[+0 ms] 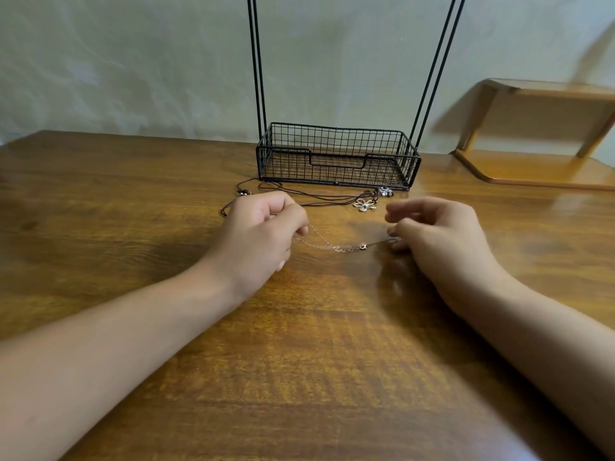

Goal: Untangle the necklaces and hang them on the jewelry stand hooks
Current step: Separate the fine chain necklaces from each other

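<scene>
The fine chain [327, 242] sags along a 9-to-3 o'clock axis, left hand [263, 227] pinching one end, right hand [436, 234] pinching the other; stand [336, 158] at 12 o'clock.

No writing, labels, brand marks, numbers or signs can be read anywhere in view.
</scene>
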